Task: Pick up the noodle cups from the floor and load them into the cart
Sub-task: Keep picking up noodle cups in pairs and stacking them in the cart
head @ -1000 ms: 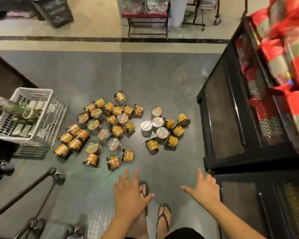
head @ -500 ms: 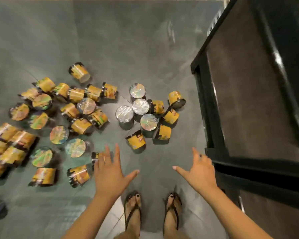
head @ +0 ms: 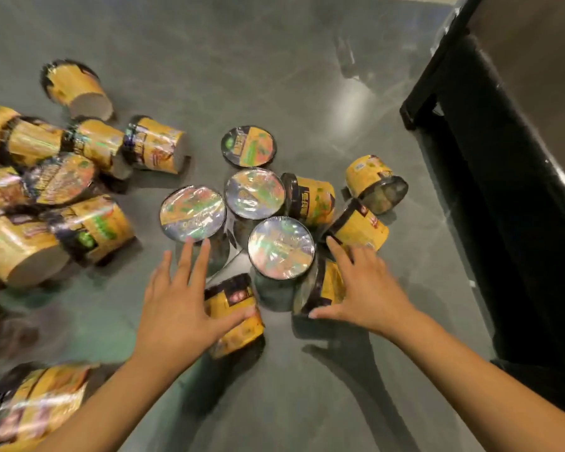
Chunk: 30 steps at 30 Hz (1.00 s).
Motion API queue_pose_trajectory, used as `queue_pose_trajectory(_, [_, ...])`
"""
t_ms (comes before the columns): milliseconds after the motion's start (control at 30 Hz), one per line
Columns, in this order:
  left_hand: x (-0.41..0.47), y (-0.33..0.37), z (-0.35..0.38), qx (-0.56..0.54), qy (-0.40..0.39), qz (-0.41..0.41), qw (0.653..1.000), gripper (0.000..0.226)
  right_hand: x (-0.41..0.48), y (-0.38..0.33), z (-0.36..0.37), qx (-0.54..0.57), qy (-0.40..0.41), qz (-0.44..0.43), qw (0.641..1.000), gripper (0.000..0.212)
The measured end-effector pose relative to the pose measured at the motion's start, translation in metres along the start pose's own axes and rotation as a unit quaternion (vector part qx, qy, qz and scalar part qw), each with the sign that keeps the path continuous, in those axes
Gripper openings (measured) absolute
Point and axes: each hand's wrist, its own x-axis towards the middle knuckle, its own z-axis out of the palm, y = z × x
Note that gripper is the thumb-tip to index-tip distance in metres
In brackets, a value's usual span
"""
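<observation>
Several yellow noodle cups with shiny foil lids lie scattered on the grey floor. My left hand (head: 180, 298) is spread open over a cup lying on its side (head: 238, 324), thumb across its wall, fingertips near an upright cup (head: 193, 213). My right hand (head: 362, 288) is spread open over another cup on its side (head: 323, 285), beside an upright cup (head: 281, 249). Neither hand grips anything. More cups lie in a pile (head: 62, 190) at the left.
A black cart or shelf unit (head: 490, 177) stands along the right side, its corner close to the nearest cups. Bare grey floor (head: 274, 60) stretches beyond the cups and below my arms.
The view has dropped much closer to the floor. Both hands have reached forward and down from empty air onto the nearest cups of the right-hand cluster.
</observation>
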Motion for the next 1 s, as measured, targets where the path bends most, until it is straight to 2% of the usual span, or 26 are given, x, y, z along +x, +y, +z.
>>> queue_pose_trajectory(167, [0.015, -0.008, 0.018, -0.039, -0.003, 0.028, 0.999, 0.124, 0.012, 0.004, 0.030, 0.087, 0.005, -0.018, 0.996, 0.143])
queue_pose_trajectory(267, [0.020, -0.014, 0.019, -0.009, -0.016, 0.065, 0.998, 0.119, 0.001, 0.004, 0.042, 0.119, 0.022, -0.020, 0.992, 0.140])
queue_pose_trajectory(333, [0.017, -0.015, 0.022, -0.010, -0.022, 0.055, 0.998, 0.119, -0.008, 0.005, 0.050, 0.143, 0.052, 0.009, 0.988, 0.137])
queue_pose_trajectory(433, [0.005, -0.011, 0.031, -0.042, -0.038, 0.024, 0.998, 0.125, -0.023, 0.012, 0.064, 0.236, 0.104, 0.069, 0.964, 0.138])
queue_pose_trajectory(533, [0.007, -0.007, 0.036, -0.043, -0.030, 0.032, 0.998, 0.126, -0.042, 0.026, 0.074, 0.345, 0.119, 0.104, 0.925, 0.145])
queue_pose_trajectory(633, [0.010, -0.002, 0.035, -0.056, -0.024, 0.048, 0.997, 0.121, -0.061, 0.039, 0.080, 0.387, 0.108, 0.105, 0.910, 0.143])
queue_pose_trajectory(733, [0.004, 0.009, 0.036, -0.060, -0.030, 0.049, 0.997, 0.121, -0.081, 0.050, 0.089, 0.412, 0.109, 0.146, 0.893, 0.139])
queue_pose_trajectory(800, [0.000, 0.016, 0.037, -0.052, -0.041, 0.054, 0.996, 0.122, -0.095, 0.056, 0.093, 0.402, 0.089, 0.151, 0.899, 0.139])
queue_pose_trajectory(1000, [-0.006, 0.033, 0.027, -0.026, -0.094, 0.093, 0.991, 0.131, -0.114, 0.067, 0.078, 0.266, 0.003, 0.124, 0.956, 0.148])
